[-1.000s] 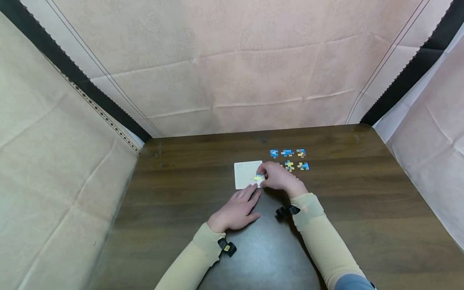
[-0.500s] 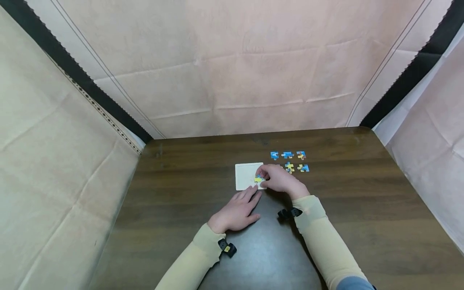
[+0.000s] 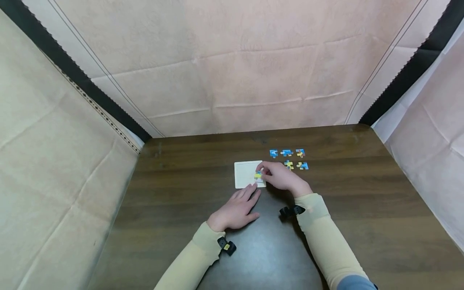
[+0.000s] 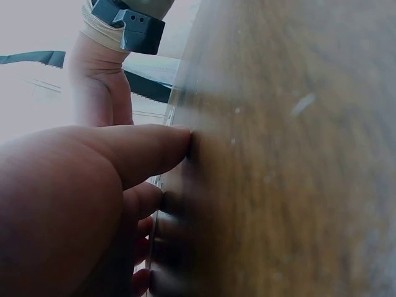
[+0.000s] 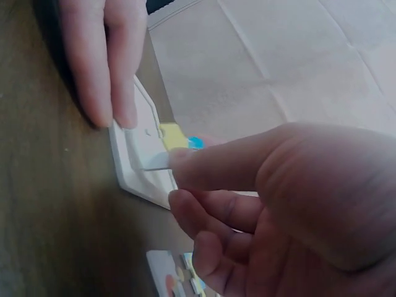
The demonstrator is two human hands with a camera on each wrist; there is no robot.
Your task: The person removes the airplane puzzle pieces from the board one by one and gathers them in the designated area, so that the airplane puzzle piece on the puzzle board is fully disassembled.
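Observation:
My right hand point(image 3: 282, 177) pinches a yellow and blue jigsaw puzzle piece point(image 5: 175, 137) between thumb and fingers. The piece is over the lower right corner of a white puzzle tray point(image 3: 243, 175). In the right wrist view the tray point(image 5: 131, 172) shows a raised rim, and my thumb covers part of the piece. My left hand point(image 3: 235, 210) lies palm down with its fingers extended, the fingertips at the tray's near edge. Its thumb point(image 4: 158, 148) touches the wooden table in the left wrist view.
Several loose puzzle pieces point(image 3: 286, 153) lie in two rows on the table point(image 3: 181, 189), right of the tray and behind my right hand. Pale cloth walls point(image 3: 253, 80) enclose the table at the back and sides.
My right wrist has shifted slightly to the right, and the pinched piece has turned a little over the tray's corner. My left hand has stayed in place.

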